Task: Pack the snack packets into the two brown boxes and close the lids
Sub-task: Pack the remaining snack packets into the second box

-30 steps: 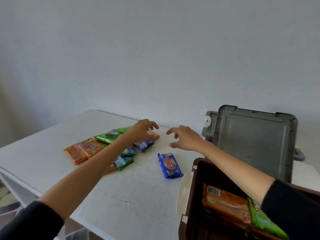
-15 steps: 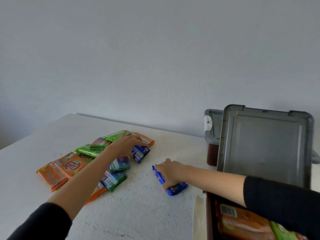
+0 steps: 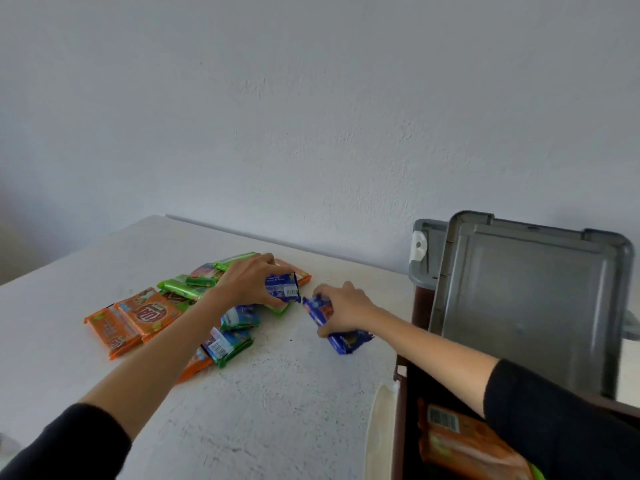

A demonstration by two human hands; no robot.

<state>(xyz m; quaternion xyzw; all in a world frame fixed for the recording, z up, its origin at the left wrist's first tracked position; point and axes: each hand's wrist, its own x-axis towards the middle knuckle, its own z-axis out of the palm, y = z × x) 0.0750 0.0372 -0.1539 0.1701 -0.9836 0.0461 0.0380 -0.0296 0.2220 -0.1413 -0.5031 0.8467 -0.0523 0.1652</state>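
Several snack packets, orange (image 3: 138, 313), green (image 3: 180, 289) and blue, lie in a heap on the white table (image 3: 277, 410). My left hand (image 3: 247, 284) is closed around a small blue packet (image 3: 284, 288) at the heap's right end, with a green packet under it. My right hand (image 3: 341, 308) grips a larger blue packet (image 3: 346, 337), tilted up off the table. The near brown box (image 3: 401, 393) at lower right stands with its grey lid (image 3: 530, 306) raised; orange packets (image 3: 464, 441) lie inside. The second brown box (image 3: 420, 303) shows behind that lid.
A plain white wall rises behind the table. The table's left edge (image 3: 41, 271) drops away at the far left. A white latch (image 3: 379, 431) hangs on the near box's left side.
My left hand has closed on the small blue packet and lifted it. My right hand has closed on the larger blue packet and tipped it up. The view has moved closer.
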